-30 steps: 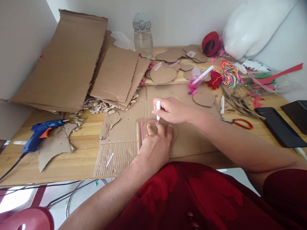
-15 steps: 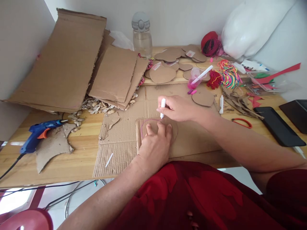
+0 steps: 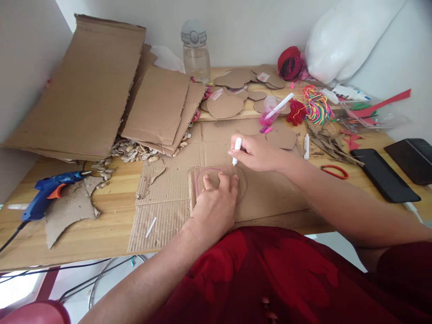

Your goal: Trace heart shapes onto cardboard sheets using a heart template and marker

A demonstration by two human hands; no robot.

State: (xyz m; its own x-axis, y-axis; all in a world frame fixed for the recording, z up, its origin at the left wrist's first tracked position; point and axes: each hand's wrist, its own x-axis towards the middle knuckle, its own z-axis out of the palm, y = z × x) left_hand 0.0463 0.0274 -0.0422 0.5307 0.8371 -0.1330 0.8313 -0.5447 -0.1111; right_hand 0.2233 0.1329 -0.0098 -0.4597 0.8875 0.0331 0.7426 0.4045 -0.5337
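My right hand (image 3: 254,152) grips a white marker (image 3: 237,150), held nearly upright with its tip low over the cardboard. Under it lies a flat brown cardboard sheet (image 3: 270,193) bearing a rounded pink outline (image 3: 196,177). My left hand (image 3: 216,200) rests on the cardboard inside that outline, fingers spread and pressing down. Whether a separate cut piece lies under the left palm is hard to make out. A second white marker (image 3: 306,146) lies to the right of my right hand, close to a cut cardboard shape (image 3: 281,136).
A blue glue gun (image 3: 50,191) lies left on a cardboard scrap (image 3: 72,209). Leaning cardboard sheets (image 3: 84,81), pistachio-like shells (image 3: 131,150) and a water bottle (image 3: 195,56) stand behind. Toward the right are coloured yarn (image 3: 315,105), orange-handled scissors (image 3: 335,171) and a black phone (image 3: 384,175).
My right hand has moved the marker a little to the right along the top of the outline. My left hand stays in place on the cardboard. The whole view has shifted slightly.
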